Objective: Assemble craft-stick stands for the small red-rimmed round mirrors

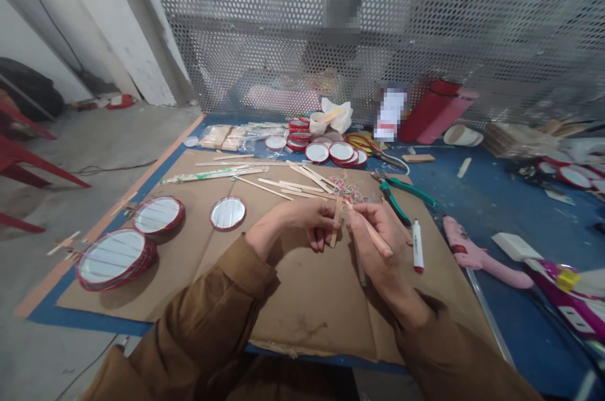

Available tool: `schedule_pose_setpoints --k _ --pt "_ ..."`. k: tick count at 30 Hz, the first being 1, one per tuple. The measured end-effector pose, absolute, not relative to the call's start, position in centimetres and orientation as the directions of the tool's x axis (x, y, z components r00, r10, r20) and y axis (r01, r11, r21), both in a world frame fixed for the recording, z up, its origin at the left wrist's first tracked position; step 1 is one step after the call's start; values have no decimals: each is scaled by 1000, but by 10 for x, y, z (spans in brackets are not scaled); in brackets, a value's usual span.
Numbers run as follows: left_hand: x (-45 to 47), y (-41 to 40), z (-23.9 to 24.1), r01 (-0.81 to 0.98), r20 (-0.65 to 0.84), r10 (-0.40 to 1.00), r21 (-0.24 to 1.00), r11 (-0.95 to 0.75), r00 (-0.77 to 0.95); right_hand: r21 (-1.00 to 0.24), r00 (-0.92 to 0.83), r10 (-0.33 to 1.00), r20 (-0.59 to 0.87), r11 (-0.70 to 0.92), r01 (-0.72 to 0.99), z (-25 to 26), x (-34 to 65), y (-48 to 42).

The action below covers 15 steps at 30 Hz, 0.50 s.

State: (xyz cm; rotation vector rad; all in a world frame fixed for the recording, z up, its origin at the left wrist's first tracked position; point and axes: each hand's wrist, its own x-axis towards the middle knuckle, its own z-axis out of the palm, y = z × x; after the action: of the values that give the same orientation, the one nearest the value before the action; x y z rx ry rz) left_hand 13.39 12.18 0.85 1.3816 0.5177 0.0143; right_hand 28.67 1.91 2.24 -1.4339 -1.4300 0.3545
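Your brown sleeves (198, 313) are crossing the near edge of the cardboard sheet (307, 300), and a red-rimmed drum (111, 259) is sitting on its left side with strings across its face. A pink glue gun (482, 258) is lying just off the sheet's right edge; a white marker (417, 246) is resting just inside that edge. Over the sheet's middle, your left hand (317, 221) is holding a wooden stick (335, 234) nearly upright, its grip pinched tight between thumb and fingers. Your right hand (380, 265) is closing its grip around a pink pen-like tool (378, 242), whose tip is pointing toward the stick's upper end; whether the two are touching, you cannot tell here. If that pinch is too light or the tool is pressing too hard, the stick could twist and the tip could slip onto your left fingers. On the sheet's far right, green-handled pliers (394, 202) are lying spread, and a coloured tangle (354, 186) is lying just beyond your hands, where a forward drift could snag it. Loose sticks (316, 179) are lying across the sheet's far part, easily scattered by a careless knuckle. Past its far edge, red-rimmed lids (343, 152) are crowding the blue table (491, 205).
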Motion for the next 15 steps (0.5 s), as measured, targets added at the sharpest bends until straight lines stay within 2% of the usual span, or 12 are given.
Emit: schedule_pose_setpoints --k 9,15 --pt "133 123 5 267 -317 297 943 196 901 -825 186 899 397 261 501 15 286 21" --pt "134 124 2 262 -316 294 942 210 902 -808 204 886 416 257 530 13 287 22"
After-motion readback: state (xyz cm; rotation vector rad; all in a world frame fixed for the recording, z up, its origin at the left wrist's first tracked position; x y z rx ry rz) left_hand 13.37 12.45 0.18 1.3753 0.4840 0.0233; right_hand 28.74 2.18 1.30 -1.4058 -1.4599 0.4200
